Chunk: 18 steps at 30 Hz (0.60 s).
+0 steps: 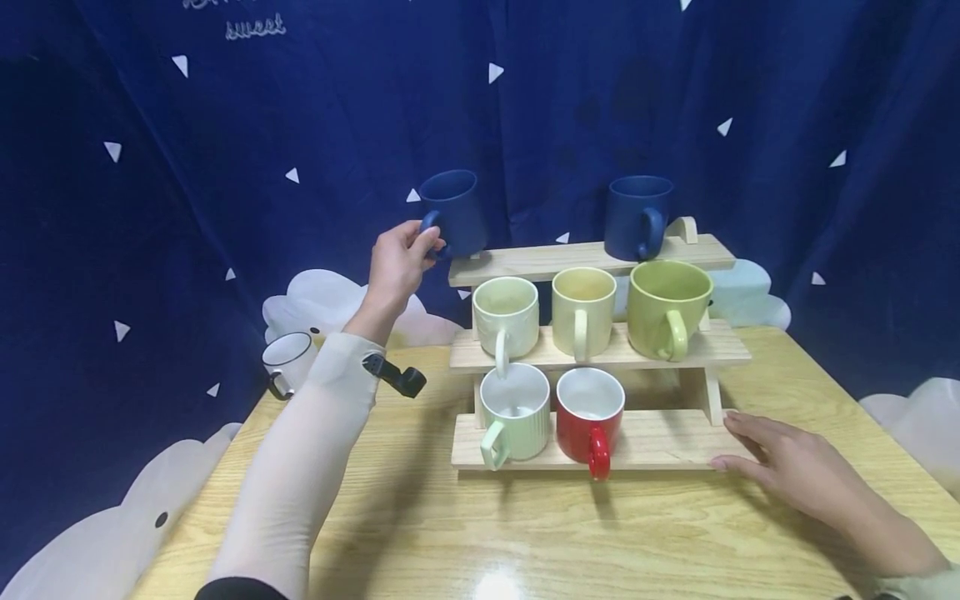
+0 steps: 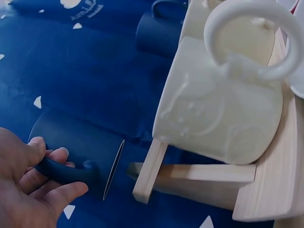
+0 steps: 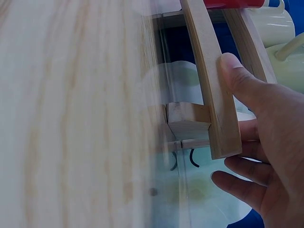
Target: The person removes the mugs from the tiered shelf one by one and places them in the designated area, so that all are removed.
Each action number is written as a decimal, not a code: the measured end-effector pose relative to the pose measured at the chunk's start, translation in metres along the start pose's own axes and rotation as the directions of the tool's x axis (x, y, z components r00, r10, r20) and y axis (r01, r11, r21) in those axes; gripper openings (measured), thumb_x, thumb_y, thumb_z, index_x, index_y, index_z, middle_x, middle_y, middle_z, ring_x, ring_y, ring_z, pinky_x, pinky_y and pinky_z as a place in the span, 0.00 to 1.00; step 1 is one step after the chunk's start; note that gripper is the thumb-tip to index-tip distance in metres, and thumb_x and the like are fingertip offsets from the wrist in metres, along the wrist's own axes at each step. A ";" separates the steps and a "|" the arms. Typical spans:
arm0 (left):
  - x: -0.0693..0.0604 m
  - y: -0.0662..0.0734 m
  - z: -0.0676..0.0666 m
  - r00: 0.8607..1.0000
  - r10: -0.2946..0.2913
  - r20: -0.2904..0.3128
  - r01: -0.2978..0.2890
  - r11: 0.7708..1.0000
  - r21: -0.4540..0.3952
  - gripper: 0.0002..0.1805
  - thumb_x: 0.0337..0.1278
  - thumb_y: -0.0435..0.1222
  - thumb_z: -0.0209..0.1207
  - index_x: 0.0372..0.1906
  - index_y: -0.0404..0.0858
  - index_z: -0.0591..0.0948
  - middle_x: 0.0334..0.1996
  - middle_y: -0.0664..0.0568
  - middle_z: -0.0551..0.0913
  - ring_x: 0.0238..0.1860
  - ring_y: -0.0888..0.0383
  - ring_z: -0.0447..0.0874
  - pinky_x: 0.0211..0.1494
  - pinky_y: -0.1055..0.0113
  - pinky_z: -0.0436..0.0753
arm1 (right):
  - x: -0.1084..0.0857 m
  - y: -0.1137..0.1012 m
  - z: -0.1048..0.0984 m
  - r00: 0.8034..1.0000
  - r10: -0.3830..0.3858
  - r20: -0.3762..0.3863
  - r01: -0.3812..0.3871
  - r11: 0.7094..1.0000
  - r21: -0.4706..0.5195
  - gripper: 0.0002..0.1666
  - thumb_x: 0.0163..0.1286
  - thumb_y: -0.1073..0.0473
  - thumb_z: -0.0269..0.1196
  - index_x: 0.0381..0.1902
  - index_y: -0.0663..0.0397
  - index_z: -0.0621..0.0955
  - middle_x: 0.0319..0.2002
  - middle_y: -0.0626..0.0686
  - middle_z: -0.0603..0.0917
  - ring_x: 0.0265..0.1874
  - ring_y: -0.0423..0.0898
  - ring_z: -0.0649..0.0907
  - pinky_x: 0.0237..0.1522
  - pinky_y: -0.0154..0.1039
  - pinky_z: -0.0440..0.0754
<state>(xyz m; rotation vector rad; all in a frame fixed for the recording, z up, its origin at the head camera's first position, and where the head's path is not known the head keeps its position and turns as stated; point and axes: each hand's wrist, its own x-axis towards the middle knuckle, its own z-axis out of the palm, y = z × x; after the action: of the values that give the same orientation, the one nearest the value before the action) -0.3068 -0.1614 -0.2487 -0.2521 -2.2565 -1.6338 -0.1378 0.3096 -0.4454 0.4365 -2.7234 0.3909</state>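
My left hand (image 1: 405,258) pinches the handle of a dark blue mug (image 1: 456,215) at the left end of the wooden rack's top shelf (image 1: 540,262). In the left wrist view, a small gap shows between the mug's base and the shelf end. Thumb and fingers close around the handle. At the rack's lower right corner, my right hand (image 1: 795,467) rests against the end of the bottom shelf (image 1: 667,437). Its thumb touches the board (image 3: 216,95) in the right wrist view, and the other fingers lie loosely beside the board's end.
Another blue mug (image 1: 637,218) stands on the top shelf. Pale green (image 1: 507,317), cream (image 1: 583,312) and green (image 1: 667,308) mugs fill the middle one. Below are a mint mug (image 1: 516,412) and a red mug (image 1: 590,417). A white mug (image 1: 291,362) sits on the table's left.
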 end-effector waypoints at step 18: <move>-0.016 -0.026 -0.033 0.997 0.001 -0.074 0.005 0.997 0.082 0.16 0.69 0.41 0.57 0.51 0.33 0.82 0.42 0.42 0.86 0.46 0.51 0.85 0.52 0.65 0.82 | 0.000 0.001 0.000 1.000 -0.005 -0.002 0.005 1.000 -0.003 0.42 0.53 0.37 0.72 0.55 0.62 0.81 0.53 0.66 0.81 0.49 0.70 0.79 0.44 0.67 0.74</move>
<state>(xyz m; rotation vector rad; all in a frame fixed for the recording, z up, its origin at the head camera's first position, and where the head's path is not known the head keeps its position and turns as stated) -0.2952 -0.2000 -0.2683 -0.1662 -2.2630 -1.5215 -0.1385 0.3103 -0.4458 0.4413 -2.7204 0.3861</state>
